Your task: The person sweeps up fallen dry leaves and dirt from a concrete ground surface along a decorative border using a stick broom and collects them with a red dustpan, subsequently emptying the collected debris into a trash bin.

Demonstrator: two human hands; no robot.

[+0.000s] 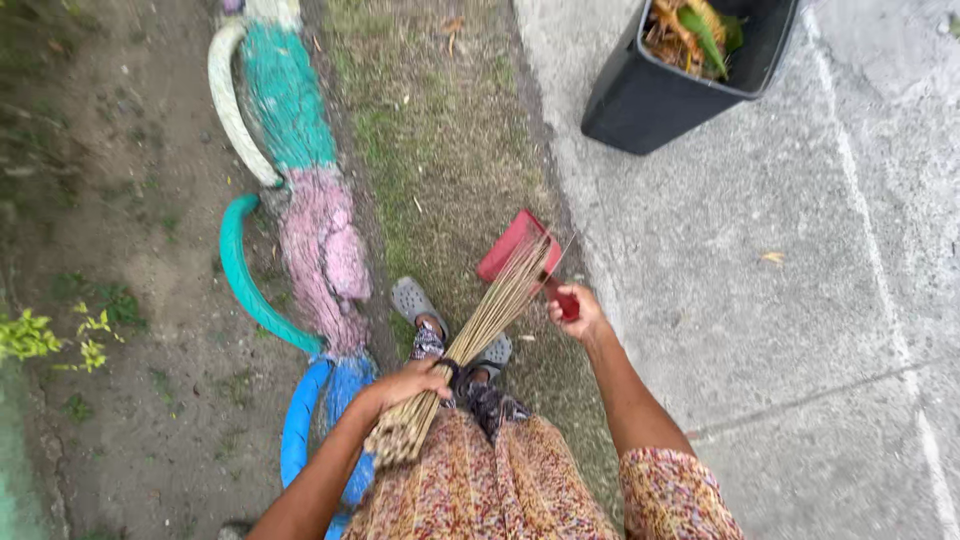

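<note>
- The left hand had its fingers clenched around the bound end of a stick broom, whose thin straws slanted up and to the right.
- The broom's tips lay across the mouth of a red dustpan, touching it.
- The right hand had its fingers wrapped around the dustpan's red handle, holding the pan tilted over the grass strip.
- The pan sat just beside the edge where grass met the concrete pavement, which lay open to the right.
- A black bin holding dry leaves stood on the pavement, well apart from the pan, its near corner close to the grass edge.
- On the left, painted tyre edging in white, teal, pink and blue ran along the grass, closing that side; bare soil lay beyond it.
- A grey clog stood on the grass between the edging and the broom.
</note>
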